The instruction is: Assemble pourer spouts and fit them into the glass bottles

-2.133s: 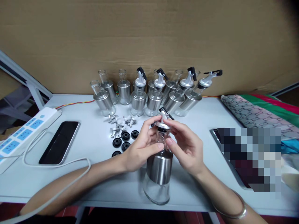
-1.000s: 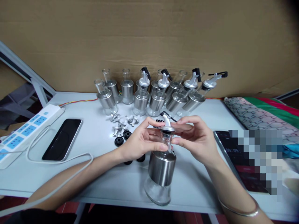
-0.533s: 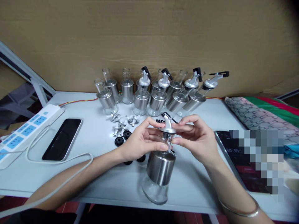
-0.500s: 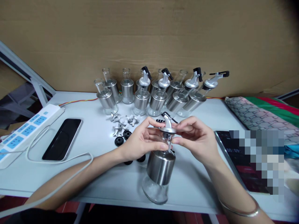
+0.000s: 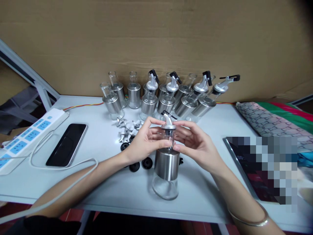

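An oil bottle point(image 5: 166, 167) of clear glass with a steel sleeve stands nearly upright in front of me, near the table's front edge. A silver pour spout point(image 5: 169, 124) with a black lever sits in its mouth. My left hand point(image 5: 146, 143) is closed around the neck, thumb in front. From the other side, my right hand point(image 5: 199, 141) grips the neck between thumb and fingers, its index fingertip at the spout's rim. Silver spout parts point(image 5: 124, 133) and black round caps point(image 5: 147, 163) lie beside and partly behind my left hand.
Several like bottles point(image 5: 113, 106) stand at the back before a cardboard wall point(image 5: 156, 36); some carry spouts. At left lie a phone point(image 5: 66, 145), a power strip point(image 5: 26, 138) and a white cable crossing my forearm. A tablet-like screen point(image 5: 246, 166) and patterned cloth point(image 5: 261, 119) are at right.
The bottle has moved slightly away from me and come more upright, with both hands moving along with it. My right fingers have spread a little around the neck.
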`<state>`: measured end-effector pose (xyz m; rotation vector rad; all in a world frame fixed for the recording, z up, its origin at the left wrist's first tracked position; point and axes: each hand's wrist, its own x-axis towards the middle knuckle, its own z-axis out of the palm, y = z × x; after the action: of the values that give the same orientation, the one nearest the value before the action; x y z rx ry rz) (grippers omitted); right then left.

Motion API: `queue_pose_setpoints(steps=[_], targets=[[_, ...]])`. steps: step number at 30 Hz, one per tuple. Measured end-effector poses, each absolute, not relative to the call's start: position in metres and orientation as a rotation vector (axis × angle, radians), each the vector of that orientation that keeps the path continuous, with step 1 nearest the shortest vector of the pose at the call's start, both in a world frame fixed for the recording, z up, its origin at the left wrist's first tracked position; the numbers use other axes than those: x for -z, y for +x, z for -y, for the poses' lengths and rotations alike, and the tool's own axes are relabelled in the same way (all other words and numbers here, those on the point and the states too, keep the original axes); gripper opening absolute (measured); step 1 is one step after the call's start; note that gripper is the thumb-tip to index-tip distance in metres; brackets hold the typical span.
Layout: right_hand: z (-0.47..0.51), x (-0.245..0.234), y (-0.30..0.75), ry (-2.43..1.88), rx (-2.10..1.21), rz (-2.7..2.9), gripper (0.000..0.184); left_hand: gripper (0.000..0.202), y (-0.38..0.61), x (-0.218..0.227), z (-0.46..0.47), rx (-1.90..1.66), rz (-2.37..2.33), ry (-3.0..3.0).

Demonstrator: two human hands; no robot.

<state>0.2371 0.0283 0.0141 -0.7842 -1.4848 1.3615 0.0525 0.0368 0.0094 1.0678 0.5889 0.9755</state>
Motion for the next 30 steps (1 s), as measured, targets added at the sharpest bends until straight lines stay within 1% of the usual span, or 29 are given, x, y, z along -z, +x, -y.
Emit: queue_pose_setpoints(steps=[2, 10, 18, 25, 30], targets=[[-0.029, -0.014, 0.236, -0.791, -1.365, 1.471, 0.043, 0.053, 0.052, -0.01, -0.038, -0.965, -0.596, 1.069], [-0.032, -0.016, 0.237, -0.903, -1.256, 1.36, 0.027, 0.047, 0.054, -0.01, -0.036, -0.955, -0.575, 1.068], [-0.032, -0.01, 0.243, -1.042, -1.055, 1.446, 0.025, 0.048, 0.055, -0.008, -0.034, -0.926, -0.567, 1.018], [-0.031, -0.006, 0.244, -0.996, -0.973, 1.484, 0.019, 0.048, 0.055, -0.007, -0.033, -0.907, -0.566, 1.002], [-0.033, -0.004, 0.245, -0.9, -0.934, 1.529, 0.015, 0.044, 0.057, -0.008, -0.033, -0.937, -0.53, 0.974]])
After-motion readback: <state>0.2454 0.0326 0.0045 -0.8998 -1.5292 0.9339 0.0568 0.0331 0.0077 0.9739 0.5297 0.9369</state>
